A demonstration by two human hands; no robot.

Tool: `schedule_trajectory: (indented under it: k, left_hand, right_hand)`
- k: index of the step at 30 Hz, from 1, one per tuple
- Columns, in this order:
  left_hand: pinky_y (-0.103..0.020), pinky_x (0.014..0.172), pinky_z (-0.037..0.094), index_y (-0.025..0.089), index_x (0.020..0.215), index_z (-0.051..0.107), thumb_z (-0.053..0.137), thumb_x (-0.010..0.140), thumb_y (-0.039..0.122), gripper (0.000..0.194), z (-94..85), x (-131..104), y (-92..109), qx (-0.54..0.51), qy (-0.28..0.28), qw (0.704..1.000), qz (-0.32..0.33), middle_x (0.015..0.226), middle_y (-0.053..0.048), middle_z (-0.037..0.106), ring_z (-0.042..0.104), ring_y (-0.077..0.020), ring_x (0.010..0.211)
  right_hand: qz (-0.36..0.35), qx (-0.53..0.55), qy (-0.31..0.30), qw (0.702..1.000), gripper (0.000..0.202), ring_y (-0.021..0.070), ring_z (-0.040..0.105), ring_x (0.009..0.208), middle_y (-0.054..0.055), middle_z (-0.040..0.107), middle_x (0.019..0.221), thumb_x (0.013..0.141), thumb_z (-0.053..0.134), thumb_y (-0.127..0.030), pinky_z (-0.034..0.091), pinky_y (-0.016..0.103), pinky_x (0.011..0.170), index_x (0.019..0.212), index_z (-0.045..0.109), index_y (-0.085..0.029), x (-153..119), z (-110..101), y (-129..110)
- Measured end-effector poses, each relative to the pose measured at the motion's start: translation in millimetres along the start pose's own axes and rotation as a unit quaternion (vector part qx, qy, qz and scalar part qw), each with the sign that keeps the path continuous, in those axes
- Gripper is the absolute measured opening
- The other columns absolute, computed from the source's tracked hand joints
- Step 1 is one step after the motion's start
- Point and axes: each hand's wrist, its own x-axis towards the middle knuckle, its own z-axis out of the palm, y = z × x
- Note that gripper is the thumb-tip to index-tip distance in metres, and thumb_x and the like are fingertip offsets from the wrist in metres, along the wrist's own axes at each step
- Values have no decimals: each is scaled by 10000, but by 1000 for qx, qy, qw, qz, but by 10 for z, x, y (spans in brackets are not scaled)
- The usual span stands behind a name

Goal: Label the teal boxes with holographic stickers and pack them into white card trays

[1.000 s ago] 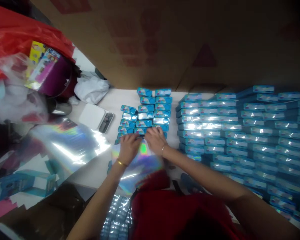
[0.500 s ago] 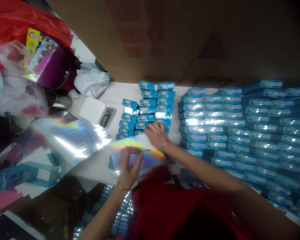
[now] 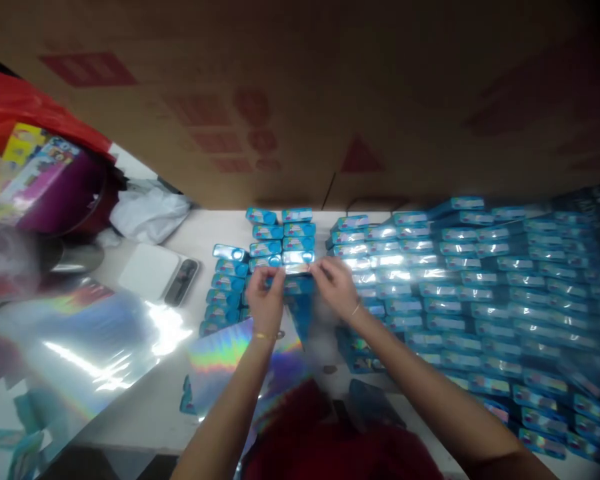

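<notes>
My left hand [image 3: 266, 293] and my right hand [image 3: 336, 288] are each pinched closed on one end of a narrow, shiny sticker [image 3: 297, 269], stretched level between them. It lies at the face of a small blue box [image 3: 299, 257] in the right-hand column of the middle group; whether it touches the box is unclear. Under my left wrist is a rainbow-sheened sticker sheet [image 3: 220, 363], slanting over the lower boxes. Motion blurs part of the area beneath my right hand.
To the right stand many blue boxes [image 3: 425, 303] in close rows, pale strips on their faces. A white scale [image 3: 150, 273] and a glossy holographic sheet [image 3: 95, 353] lie left. A large cardboard carton [image 3: 300, 100] walls off the back. Beside it sits a white plastic bag [image 3: 147, 213].
Both hands have left the sticker sheet and moved up to the box column, the sticker now held between them. My view has shifted, so the boxes appear lower and further left.
</notes>
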Motion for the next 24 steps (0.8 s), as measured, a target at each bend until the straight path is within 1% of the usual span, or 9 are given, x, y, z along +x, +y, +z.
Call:
schedule_trajectory:
  k: [4, 6, 9, 12, 15, 17, 18, 21, 24]
  left_hand:
    - [-305, 858, 439, 195, 681, 555, 636, 772, 263, 140, 468, 424, -52, 73, 30, 987, 137, 807, -12, 576, 554, -160, 840]
    - [-330, 883, 423, 197, 663, 549, 632, 765, 244, 139, 635, 593, -67, 117, 45, 979, 159, 822, -21, 569, 542, -176, 864]
    - [-398, 930, 375, 197, 669, 564, 630, 758, 236, 118, 787, 750, -95, 202, 50, 967, 144, 891, -42, 586, 526, -225, 956]
    - [-452, 935, 336, 195, 689, 583, 614, 766, 241, 95, 865, 814, -130, 282, 40, 950, 125, 967, -56, 598, 509, -274, 1033]
    - [-456, 908, 337, 197, 708, 585, 585, 783, 245, 89, 906, 829, -151, 347, 31, 930, 117, 1021, -68, 594, 498, -297, 1066]
    - [-454, 892, 345, 200, 760, 586, 582, 785, 253, 59, 909, 826, -147, 380, 31, 917, 116, 1052, -81, 583, 492, -307, 1075]
    - [-455, 887, 349, 200, 820, 586, 593, 778, 262, 75, 903, 821, -141, 390, 34, 913, 116, 1070, -90, 574, 491, -313, 1077]
    - [-462, 876, 365, 192, 1013, 544, 630, 756, 292, 288, 877, 805, -117, 400, 44, 908, 118, 1116, -119, 544, 486, -325, 1081]
    - [-485, 880, 367, 196, 1007, 536, 625, 766, 287, 272, 894, 814, -109, 402, 36, 909, 106, 1111, -126, 524, 481, -339, 1085]
  right_hand:
    - [-13, -176, 25, 984, 246, 224, 511, 904, 41, 645, 853, 922, 488, -309, 292, 373, 844, 746, 625, -205, 559, -181, 188]
    - [-14, -229, 29, 973, 241, 240, 492, 920, 60, 640, 872, 914, 488, -293, 268, 399, 857, 759, 646, -197, 752, -192, 245]
    - [-15, -282, 21, 959, 258, 259, 464, 933, 91, 626, 897, 904, 471, -274, 245, 429, 865, 763, 666, -180, 912, -140, 320]
    - [-12, -315, 7, 949, 274, 274, 448, 948, 117, 614, 914, 899, 449, -260, 237, 444, 867, 790, 681, -161, 976, -61, 393]
    - [-7, -337, -14, 942, 308, 279, 438, 961, 126, 607, 915, 907, 418, -249, 231, 447, 874, 799, 689, -149, 1004, 2, 442]
    - [-2, -344, -18, 939, 304, 283, 429, 978, 131, 605, 942, 910, 417, -256, 224, 446, 883, 851, 693, -144, 1002, 27, 461]
    - [1, -345, -13, 939, 290, 286, 423, 990, 134, 603, 970, 906, 430, -264, 220, 445, 888, 914, 691, -140, 992, 37, 467]
    - [0, -337, -6, 941, 291, 284, 405, 1010, 126, 591, 1028, 892, 459, -262, 210, 437, 901, 1078, 657, -158, 930, 63, 487]
    - [-25, -333, -37, 942, 284, 264, 403, 980, 99, 589, 990, 902, 427, -218, 203, 433, 905, 1055, 667, -207, 877, 91, 515]
